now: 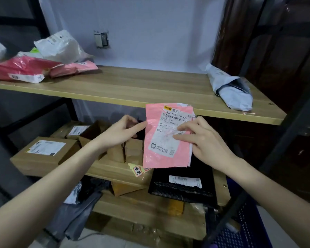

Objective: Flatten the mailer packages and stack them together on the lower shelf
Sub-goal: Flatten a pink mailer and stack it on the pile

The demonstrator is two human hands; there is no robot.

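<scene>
Pink and glossy, the flat plastic mailer package [166, 138] is held upright in front of the edge of the wooden upper shelf [132, 86], above the lower shelf [115, 171]. A white shipping label with barcodes and printed text covers most of its face, and a white layer shows along its right edge. The left hand [123, 130] pinches the mailer's left edge between thumb and fingers. The right hand [202, 138] grips the right edge, its fingers spread across the label.

On the upper shelf, crumpled pink and white mailers [43, 59] lie heaped at the left, and a folded grey-white mailer [231, 88] lies at the right. The lower shelf carries brown cardboard boxes [43, 154], one open-flapped, and a flat black mailer [183, 187] with a white label below the pink one. A blue perforated plastic basket [247, 230] stands at lower right; I cannot tell its contents.
</scene>
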